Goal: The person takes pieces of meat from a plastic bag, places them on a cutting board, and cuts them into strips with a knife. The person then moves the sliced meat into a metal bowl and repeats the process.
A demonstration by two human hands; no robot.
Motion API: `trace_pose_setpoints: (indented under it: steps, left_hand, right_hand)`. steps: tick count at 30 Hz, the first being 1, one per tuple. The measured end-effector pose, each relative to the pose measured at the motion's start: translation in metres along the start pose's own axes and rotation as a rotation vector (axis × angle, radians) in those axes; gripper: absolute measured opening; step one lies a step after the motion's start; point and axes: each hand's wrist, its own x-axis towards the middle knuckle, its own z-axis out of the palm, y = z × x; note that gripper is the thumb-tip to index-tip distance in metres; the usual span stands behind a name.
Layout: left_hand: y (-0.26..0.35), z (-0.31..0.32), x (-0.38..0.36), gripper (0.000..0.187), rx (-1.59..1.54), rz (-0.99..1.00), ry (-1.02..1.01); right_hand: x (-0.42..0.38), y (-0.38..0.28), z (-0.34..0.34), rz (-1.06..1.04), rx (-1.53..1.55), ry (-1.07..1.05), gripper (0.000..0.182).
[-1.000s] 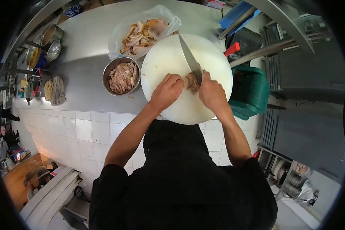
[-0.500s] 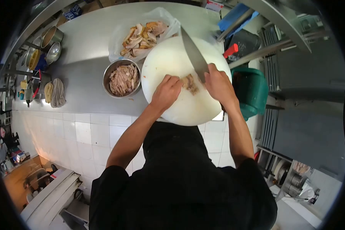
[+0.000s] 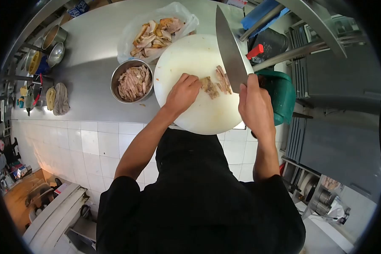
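A large kitchen knife (image 3: 230, 55) is in my right hand (image 3: 257, 103), its blade pointing away from me over the right side of the round white cutting board (image 3: 186, 55). My left hand (image 3: 183, 94) has its fingers curled on the board, the tips against the left edge of a piece of cooked meat (image 3: 209, 87). Thin cut strips of meat (image 3: 222, 79) lie between that piece and the blade. Left of the board stands a steel bowl (image 3: 114, 86) filled with sliced meat (image 3: 134, 83). Behind it, an open clear plastic bag (image 3: 125, 44) holds larger meat chunks (image 3: 154, 38).
A green bin (image 3: 282, 97) stands right of the board, below a red handle (image 3: 255, 51). Metal rails (image 3: 300, 53) cross at the right. Folded cloths (image 3: 61, 99) and several pots (image 3: 54, 37) are at the left of the steel table (image 3: 86, 80).
My right hand and the knife have moved right, away from the meat piece. Cut strips now show separated to its right. My left hand stays at the piece's left edge.
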Motion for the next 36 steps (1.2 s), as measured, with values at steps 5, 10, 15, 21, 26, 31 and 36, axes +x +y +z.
trace_pose_setpoints:
  steps: [5,10,15,21,26,31,36]
  left_hand:
    - [-0.001,-0.002,-0.001,0.017,-0.036,-0.006,-0.012]
    - [-0.001,-0.002,-0.001,0.017,-0.019,0.015,-0.003]
    - [-0.002,-0.002,0.000,0.018,-0.033,-0.013,-0.007]
    - [-0.001,-0.003,0.002,0.018,-0.069,-0.038,0.011]
    - [-0.005,-0.001,0.000,0.018,-0.059,-0.034,0.044]
    - [-0.009,-0.001,0.005,0.017,-0.049,-0.016,0.055]
    - [0.001,-0.027,-0.007,0.016,-0.091,-0.132,0.216]
  right_hand:
    - [0.022,0.028,0.078,0.019,-0.006,-0.065,0.021]
    - [0.005,-0.004,0.001,-0.013,0.039,-0.008,0.020]
    - [0.013,-0.001,0.074,0.019,-0.099,-0.074,0.018]
    - [0.010,-0.002,0.014,0.017,-0.028,-0.050,0.020]
    - [0.012,0.002,0.071,0.012,-0.032,-0.015,0.018]
    - [0.037,0.009,0.044,-0.017,0.019,-0.077,0.024]
    - [0.011,-0.012,0.029,0.017,-0.034,-0.064,0.019]
